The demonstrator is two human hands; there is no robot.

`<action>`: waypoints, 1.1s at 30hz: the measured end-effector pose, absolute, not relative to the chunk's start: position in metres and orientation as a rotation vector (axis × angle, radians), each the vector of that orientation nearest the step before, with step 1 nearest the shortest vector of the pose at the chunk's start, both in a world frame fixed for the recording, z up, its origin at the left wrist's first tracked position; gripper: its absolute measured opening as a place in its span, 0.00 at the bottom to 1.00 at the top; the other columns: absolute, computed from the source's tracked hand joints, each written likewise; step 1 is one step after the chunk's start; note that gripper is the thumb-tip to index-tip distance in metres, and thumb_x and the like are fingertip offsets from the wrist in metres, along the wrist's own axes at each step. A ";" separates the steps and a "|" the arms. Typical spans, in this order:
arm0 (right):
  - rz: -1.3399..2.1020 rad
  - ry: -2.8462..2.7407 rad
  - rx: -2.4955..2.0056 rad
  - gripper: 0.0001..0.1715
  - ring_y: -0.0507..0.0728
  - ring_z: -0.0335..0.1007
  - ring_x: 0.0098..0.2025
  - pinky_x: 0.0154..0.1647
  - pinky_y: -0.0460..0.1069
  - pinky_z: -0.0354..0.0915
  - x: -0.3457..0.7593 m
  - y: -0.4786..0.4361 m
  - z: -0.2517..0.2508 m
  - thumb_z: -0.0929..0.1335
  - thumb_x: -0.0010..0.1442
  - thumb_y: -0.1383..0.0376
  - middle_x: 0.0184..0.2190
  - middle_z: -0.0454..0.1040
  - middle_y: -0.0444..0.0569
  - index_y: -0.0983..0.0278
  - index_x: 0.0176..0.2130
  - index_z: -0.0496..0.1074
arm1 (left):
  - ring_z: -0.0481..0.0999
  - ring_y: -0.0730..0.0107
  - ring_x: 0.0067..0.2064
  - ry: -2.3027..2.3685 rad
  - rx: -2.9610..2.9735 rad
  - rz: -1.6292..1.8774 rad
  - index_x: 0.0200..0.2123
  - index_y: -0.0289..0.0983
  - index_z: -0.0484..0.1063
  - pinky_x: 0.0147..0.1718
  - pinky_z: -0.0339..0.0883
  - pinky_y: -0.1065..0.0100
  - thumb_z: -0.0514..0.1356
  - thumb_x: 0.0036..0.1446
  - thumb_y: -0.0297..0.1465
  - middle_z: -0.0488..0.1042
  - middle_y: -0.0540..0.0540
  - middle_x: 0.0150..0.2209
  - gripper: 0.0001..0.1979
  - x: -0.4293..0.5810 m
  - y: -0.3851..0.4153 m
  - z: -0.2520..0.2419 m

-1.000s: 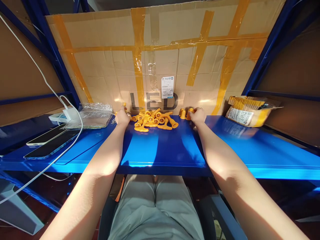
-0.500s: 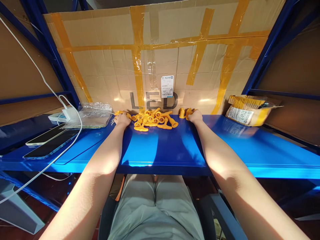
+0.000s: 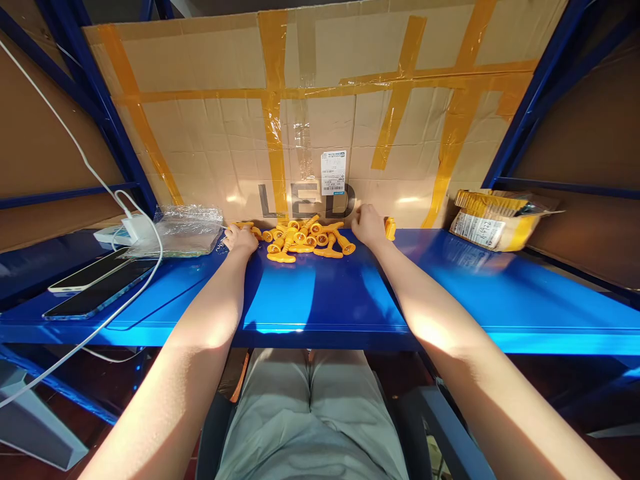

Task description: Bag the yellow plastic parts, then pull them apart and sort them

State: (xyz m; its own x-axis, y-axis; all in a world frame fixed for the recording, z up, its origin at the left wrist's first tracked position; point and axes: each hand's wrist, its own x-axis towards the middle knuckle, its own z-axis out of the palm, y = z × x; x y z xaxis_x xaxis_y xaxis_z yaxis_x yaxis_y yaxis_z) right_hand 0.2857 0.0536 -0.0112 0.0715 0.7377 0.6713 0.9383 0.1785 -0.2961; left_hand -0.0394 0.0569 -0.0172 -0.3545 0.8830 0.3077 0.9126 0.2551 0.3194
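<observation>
A heap of yellow pieces (image 3: 301, 237) is gathered on the worktop (image 3: 330, 293) before the cardboard panel (image 3: 225, 147), between the left hand (image 3: 242, 239) and the right hand (image 3: 369, 225). Other yellow parts (image 3: 257, 233) are partly covered by the former; a lone yellow piece (image 3: 390, 229) is seen just beside the latter. Whether either hand's fingers are spread or pinching cannot be told.

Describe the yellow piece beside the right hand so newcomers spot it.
Below the LED cardboard sheet runs a blue worktop. The right hand is near its back. Right of that hand, the yellow piece stands upright, apart from the yellow pile.
</observation>
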 end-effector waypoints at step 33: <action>-0.023 -1.991 -1.793 0.20 0.66 0.73 0.52 0.46 0.54 0.67 0.250 0.042 -0.014 0.63 0.61 0.69 0.51 0.76 0.60 0.67 0.53 0.70 | 0.64 0.44 0.61 -1.968 -1.984 -0.873 0.55 0.38 0.72 0.58 0.58 0.45 0.52 0.57 0.28 0.68 0.35 0.59 0.23 -0.011 0.045 -0.004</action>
